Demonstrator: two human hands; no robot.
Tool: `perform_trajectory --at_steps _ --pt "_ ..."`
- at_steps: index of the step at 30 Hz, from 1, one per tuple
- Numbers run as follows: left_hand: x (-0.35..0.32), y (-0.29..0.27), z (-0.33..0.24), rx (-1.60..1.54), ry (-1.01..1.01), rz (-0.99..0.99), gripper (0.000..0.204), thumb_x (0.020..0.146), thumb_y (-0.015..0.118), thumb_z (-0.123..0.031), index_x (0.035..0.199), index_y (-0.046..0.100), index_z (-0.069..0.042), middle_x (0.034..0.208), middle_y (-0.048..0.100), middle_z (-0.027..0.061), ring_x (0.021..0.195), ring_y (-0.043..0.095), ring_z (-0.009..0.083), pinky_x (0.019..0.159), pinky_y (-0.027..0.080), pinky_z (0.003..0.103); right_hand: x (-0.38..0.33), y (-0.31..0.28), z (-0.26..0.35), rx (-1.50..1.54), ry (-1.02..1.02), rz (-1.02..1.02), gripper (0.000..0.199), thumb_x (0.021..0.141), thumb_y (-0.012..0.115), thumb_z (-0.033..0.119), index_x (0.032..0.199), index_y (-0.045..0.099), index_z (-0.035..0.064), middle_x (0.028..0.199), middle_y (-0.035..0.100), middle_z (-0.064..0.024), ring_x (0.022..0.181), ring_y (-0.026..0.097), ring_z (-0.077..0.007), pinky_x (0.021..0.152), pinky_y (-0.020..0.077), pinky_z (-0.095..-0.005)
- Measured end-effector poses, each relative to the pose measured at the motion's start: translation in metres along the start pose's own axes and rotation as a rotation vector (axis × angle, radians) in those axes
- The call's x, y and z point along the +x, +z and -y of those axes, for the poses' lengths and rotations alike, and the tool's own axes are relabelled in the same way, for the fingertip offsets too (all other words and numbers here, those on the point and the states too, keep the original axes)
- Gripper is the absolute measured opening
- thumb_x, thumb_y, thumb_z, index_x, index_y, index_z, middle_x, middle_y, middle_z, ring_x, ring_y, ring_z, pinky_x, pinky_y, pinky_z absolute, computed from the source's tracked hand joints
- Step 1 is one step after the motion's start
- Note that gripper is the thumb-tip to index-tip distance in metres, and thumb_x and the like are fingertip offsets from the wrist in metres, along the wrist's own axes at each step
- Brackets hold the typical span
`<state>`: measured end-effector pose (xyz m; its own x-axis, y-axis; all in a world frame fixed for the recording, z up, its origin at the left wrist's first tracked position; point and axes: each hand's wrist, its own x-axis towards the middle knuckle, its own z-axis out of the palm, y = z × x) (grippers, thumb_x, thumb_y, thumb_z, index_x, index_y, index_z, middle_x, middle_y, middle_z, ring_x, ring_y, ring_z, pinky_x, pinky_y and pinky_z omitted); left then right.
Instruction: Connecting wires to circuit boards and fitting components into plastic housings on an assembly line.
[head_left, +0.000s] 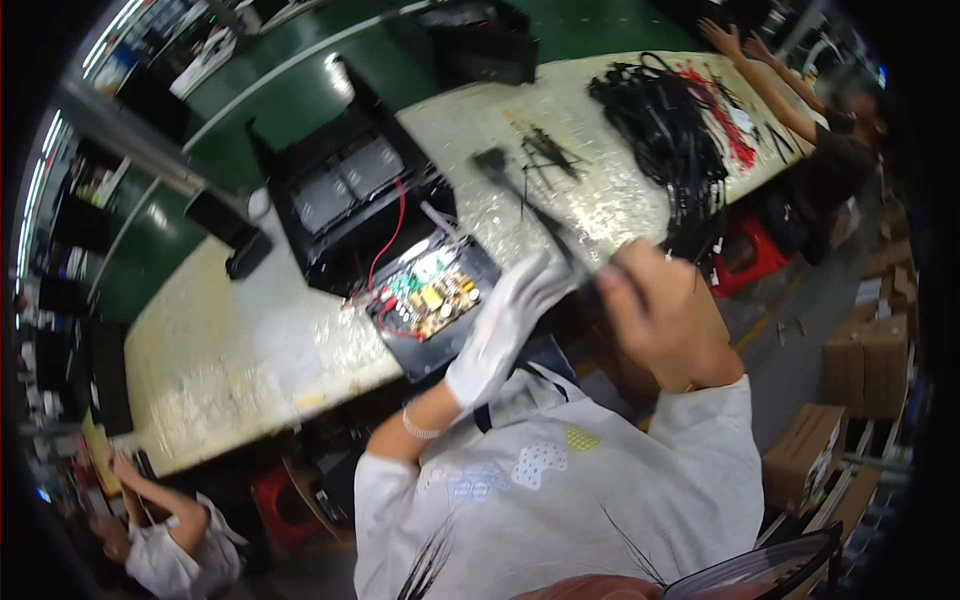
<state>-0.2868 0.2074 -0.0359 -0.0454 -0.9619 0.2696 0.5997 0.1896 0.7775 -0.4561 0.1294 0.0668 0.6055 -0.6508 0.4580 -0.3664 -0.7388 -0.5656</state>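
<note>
Circuit board point(432, 296) inside open black case point(330, 150)

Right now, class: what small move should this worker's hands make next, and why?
Probably lower the black cable toward the open circuit board. The gloved left hand and bare right hand hold it raised above the table, away from the open black case.

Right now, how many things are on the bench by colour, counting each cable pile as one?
Black: 3 - open case, held cable, cable pile
Green: 1 - circuit board
Red: 1 - cable pile
Total: 5
</note>
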Motion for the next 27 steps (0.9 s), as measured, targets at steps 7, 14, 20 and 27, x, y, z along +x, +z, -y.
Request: perform_trajectory --at_steps 7,14,20,27 --pt "0.048 0.013 -0.098 0.062 0.227 -0.255 0.043 0.104 0.041 -0.041 0.115 0.047 0.0 0.099 0.067 0.0175 0.1 0.067 0.0326 0.094 0.053 0.048 -0.007 0.081 -0.025 1.166 0.187 0.401 0.061 0.104 0.031 0.051 0.125 0.044 -0.0048 0.115 0.06 -0.0207 0.112 0.058 -0.0257 0.1 0.0409 -0.0386" --pt "0.11 -0.017 -0.161 -0.192 0.683 -0.382 0.017 0.102 0.049 -0.021 0.102 0.052 -0.005 0.087 0.059 0.0089 0.081 0.062 0.0232 0.085 0.056 0.044 -0.007 0.142 -0.035 1.416 0.266 0.607 0.061 0.105 0.03 0.045 0.132 0.044 -0.0081 0.127 0.058 -0.0252 0.124 0.055 -0.0313 0.109 0.0357 -0.0418" --pt "0.125 -0.057 -0.191 -0.082 0.926 -0.309 0.017 0.103 0.048 -0.019 0.096 0.053 -0.004 0.085 0.059 0.01 0.076 0.06 0.0255 0.081 0.056 0.047 -0.002 0.135 -0.046 1.154 0.243 0.711 0.035 0.105 0.039 0.024 0.12 0.055 -0.0028 0.117 0.065 -0.0147 0.113 0.06 -0.0195 0.101 0.042 -0.0336" --pt "0.117 -0.045 -0.195 -0.042 0.846 -0.3 0.016 0.103 0.047 -0.017 0.1 0.052 -0.001 0.089 0.06 0.0129 0.083 0.062 0.027 0.088 0.056 0.049 0.031 0.129 -0.073 0.51 0.006 0.485 0.01 0.088 0.067 0.006 0.092 0.07 -0.0023 0.088 0.07 -0.0079 0.08 0.062 -0.0104 0.067 0.0457 -0.0249"
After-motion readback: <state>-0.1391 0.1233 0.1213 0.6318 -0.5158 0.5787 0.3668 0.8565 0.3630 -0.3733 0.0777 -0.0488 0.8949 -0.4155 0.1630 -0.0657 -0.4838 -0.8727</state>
